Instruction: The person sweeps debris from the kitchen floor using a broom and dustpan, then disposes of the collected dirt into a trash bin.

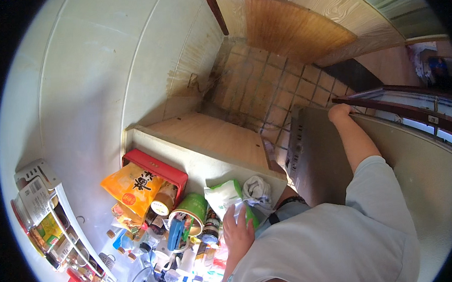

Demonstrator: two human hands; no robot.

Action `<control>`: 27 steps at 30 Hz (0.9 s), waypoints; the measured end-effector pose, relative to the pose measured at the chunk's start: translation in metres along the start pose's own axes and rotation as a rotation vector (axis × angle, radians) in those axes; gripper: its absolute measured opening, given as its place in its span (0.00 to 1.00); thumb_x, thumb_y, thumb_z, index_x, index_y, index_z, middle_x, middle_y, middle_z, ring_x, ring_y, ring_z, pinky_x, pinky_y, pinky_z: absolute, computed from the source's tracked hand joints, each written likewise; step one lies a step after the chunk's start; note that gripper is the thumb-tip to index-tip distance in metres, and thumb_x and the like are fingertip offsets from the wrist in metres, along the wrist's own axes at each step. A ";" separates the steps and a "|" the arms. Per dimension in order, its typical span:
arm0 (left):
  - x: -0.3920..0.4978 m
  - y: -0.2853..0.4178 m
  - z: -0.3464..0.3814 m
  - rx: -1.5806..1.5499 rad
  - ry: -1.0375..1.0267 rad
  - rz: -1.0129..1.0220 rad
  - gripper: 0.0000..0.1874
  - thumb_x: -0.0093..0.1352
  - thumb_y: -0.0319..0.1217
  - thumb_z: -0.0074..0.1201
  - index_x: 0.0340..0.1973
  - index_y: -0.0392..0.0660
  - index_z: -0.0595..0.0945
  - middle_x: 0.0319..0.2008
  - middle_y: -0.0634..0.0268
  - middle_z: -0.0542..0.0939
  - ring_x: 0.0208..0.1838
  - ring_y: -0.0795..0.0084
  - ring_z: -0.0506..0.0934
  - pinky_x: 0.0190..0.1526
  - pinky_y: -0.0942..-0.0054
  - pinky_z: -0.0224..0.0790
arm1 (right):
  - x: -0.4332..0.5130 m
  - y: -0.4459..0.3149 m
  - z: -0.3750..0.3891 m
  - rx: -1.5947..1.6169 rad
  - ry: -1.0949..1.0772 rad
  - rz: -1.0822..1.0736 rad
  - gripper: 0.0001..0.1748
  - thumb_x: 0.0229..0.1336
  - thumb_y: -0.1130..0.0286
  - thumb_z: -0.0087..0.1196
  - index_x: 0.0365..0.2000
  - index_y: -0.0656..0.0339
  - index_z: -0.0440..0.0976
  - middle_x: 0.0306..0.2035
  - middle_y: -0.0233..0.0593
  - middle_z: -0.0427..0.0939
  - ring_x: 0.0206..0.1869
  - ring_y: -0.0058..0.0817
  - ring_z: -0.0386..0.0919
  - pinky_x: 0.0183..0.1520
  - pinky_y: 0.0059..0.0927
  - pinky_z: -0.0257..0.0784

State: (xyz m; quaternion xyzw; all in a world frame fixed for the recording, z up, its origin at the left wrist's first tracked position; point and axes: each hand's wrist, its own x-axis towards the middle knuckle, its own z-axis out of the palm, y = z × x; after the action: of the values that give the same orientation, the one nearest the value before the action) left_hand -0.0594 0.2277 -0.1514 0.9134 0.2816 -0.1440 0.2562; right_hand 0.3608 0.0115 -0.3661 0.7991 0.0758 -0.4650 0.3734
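My left hand (pixel 238 234) is spread, its fingers apart, over or against a white and green plastic bag (pixel 225 196) on the cluttered counter. Whether it touches the bag cannot be told. Beside the bag lie a crumpled whitish cloth (pixel 257 191), a dark jar with a bluish lid (pixel 210 228) and a green canister (pixel 193 206) holding a blue item (pixel 176 233). My right arm reaches out to the far right, and my right hand (pixel 340 112) is at the upper edge of a large grey-brown panel (pixel 318 151); its fingers are mostly hidden.
An orange food packet (pixel 132 186) leans by a red box (pixel 162 169). A white wire rack (pixel 78 248) with jars hangs on the left wall. Beyond the counter lie a tiled floor (pixel 280 80) and a leaning wooden board (pixel 293 26). A dark-framed glazed panel (pixel 408 104) is at the right.
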 end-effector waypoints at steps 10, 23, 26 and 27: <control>-0.002 0.003 -0.008 0.030 -0.003 -0.008 0.29 0.60 0.28 0.62 0.58 0.47 0.75 0.59 0.50 0.68 0.62 0.46 0.68 0.60 0.51 0.65 | 0.008 -0.001 0.006 -0.023 0.009 -0.018 0.23 0.66 0.65 0.46 0.58 0.60 0.74 0.62 0.48 0.71 0.61 0.53 0.71 0.58 0.67 0.65; -0.009 0.001 -0.008 0.034 0.006 0.014 0.27 0.61 0.29 0.61 0.58 0.46 0.75 0.59 0.48 0.68 0.60 0.45 0.69 0.58 0.50 0.65 | 0.012 -0.003 0.006 0.090 -0.007 0.066 0.25 0.68 0.62 0.46 0.61 0.61 0.70 0.65 0.48 0.67 0.65 0.53 0.67 0.62 0.68 0.61; -0.010 0.000 -0.007 0.031 0.014 0.015 0.27 0.61 0.29 0.60 0.58 0.46 0.75 0.59 0.49 0.68 0.59 0.45 0.69 0.58 0.50 0.65 | 0.017 -0.001 0.008 0.102 -0.015 0.067 0.25 0.65 0.63 0.48 0.60 0.62 0.70 0.65 0.48 0.67 0.64 0.52 0.68 0.62 0.67 0.62; -0.011 -0.001 -0.007 0.036 0.019 0.012 0.27 0.61 0.29 0.61 0.58 0.46 0.75 0.58 0.49 0.68 0.59 0.45 0.69 0.58 0.51 0.65 | 0.018 -0.003 0.008 0.101 -0.013 0.056 0.26 0.64 0.64 0.50 0.60 0.62 0.71 0.65 0.47 0.68 0.64 0.51 0.68 0.61 0.66 0.63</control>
State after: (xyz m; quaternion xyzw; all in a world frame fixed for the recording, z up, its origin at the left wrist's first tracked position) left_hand -0.0677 0.2274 -0.1414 0.9208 0.2762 -0.1386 0.2381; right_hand 0.3638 0.0047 -0.3840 0.8158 0.0272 -0.4626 0.3459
